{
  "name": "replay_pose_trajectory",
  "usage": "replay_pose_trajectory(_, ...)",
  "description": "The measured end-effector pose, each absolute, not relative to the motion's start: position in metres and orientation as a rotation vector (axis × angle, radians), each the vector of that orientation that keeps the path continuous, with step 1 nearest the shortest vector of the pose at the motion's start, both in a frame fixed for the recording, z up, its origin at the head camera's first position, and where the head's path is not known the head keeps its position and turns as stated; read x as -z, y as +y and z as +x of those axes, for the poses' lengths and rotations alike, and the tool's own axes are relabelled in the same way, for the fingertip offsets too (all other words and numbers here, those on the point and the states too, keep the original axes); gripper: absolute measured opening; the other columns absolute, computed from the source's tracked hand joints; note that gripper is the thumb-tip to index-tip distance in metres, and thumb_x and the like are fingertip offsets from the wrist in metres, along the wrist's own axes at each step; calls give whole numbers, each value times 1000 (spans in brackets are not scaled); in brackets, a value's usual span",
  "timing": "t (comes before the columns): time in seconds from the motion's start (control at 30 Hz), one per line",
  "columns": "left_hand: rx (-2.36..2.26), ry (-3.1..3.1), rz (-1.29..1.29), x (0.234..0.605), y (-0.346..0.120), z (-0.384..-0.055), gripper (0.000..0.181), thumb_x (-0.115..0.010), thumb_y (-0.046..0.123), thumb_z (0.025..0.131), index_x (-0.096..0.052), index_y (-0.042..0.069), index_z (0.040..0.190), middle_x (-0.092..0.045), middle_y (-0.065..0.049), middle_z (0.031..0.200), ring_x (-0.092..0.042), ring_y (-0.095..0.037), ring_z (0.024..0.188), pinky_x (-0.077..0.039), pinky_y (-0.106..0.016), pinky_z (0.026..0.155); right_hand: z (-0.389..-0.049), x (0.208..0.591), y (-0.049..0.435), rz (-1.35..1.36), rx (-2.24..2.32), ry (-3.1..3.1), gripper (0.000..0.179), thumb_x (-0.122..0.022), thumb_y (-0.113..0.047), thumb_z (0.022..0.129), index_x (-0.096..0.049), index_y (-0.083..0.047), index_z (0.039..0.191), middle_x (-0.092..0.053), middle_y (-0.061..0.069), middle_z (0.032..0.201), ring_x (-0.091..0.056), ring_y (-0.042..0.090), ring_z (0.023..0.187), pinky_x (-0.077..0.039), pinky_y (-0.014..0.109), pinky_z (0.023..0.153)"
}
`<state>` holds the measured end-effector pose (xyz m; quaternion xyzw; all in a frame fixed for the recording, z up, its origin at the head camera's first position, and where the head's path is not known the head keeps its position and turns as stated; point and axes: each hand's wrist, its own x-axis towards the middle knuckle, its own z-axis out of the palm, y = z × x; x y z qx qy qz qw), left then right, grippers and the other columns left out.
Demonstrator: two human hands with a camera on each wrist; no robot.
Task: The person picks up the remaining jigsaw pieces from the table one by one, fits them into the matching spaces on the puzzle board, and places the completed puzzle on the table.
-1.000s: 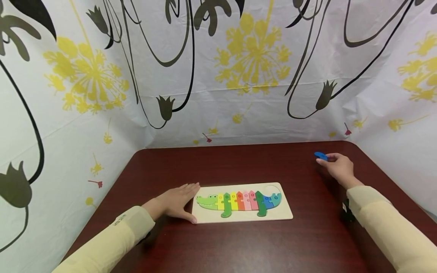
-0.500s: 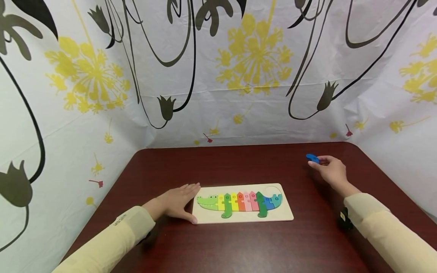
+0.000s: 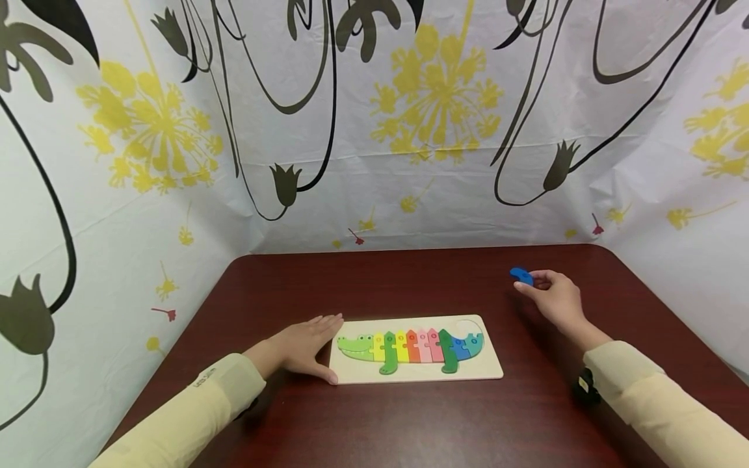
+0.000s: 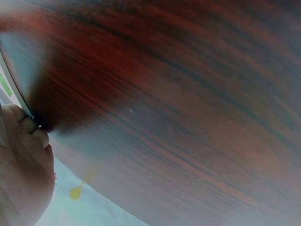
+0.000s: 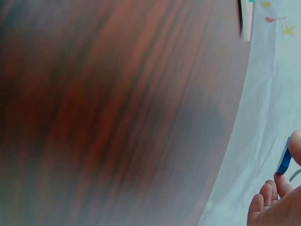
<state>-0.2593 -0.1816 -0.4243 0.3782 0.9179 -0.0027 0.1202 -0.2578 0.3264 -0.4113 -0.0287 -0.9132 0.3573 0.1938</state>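
Observation:
A pale wooden puzzle board (image 3: pixel 363 376) lies flat on the table, filled with a crocodile (image 3: pixel 404 344) of several coloured pieces. At the tail end, right of the teal piece (image 3: pixel 475 342), a curved outline shows on bare wood. My left hand (image 3: pixel 301 348) rests against the board's left edge, fingers and thumb spread straight along it. To the right of the board and further back, my right hand (image 3: pixel 556 299) pinches a curved blue puzzle piece (image 3: pixel 521 275) between thumb and fingers, above the table. The same blue piece (image 5: pixel 284 157) shows edge-on in the right wrist view.
The dark red-brown table (image 3: pixel 386 429) has rounded far corners. A white cloth (image 3: pixel 351 214) with yellow and dark flower prints hangs behind it and along both sides. Each wrist carries a dark strap; the right one (image 3: pixel 587 387) shows under the cuff.
My right hand has moved left, toward the board, and slightly nearer, carrying the blue puzzle piece. The left hand and the board stay where they were.

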Motion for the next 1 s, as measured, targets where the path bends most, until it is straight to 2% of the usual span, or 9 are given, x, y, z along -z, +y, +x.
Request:
replay_pose_trajectory(0.2, 4, 2681, 1100, 424, -182, -259, 121, -48, 87, 72, -14, 8, 157, -12, -5, 162, -13, -20, 147, -19, -38, 116, -254, 412, 318, -43, -996, -2557, 53, -71, -37, 90, -62, 9, 114, -64, 23, 101, -60, 36, 93, -49, 38, 71)
replay_pose_trajectory(0.47, 14, 2681, 1099, 424, -182, -259, 121, -48, 87, 72, -13, 8, 157, -12, -5, 162, -12, -20, 147, -18, -37, 116, -249, 412, 307, 25, -994, -2553, 52, -71, -36, 90, -61, 9, 115, -63, 24, 102, -60, 39, 95, -51, 49, 75)
replay_pose_trajectory(1.0, -7, 2679, 1099, 425, -182, -260, 122, -48, 88, 71, -13, 9, 157, -12, -5, 162, -12, -19, 147, -17, -37, 116, -241, 411, 283, 87, -1029, -2590, 51, -72, -35, 89, -62, 7, 117, -59, 21, 104, -60, 37, 96, -52, 50, 77)
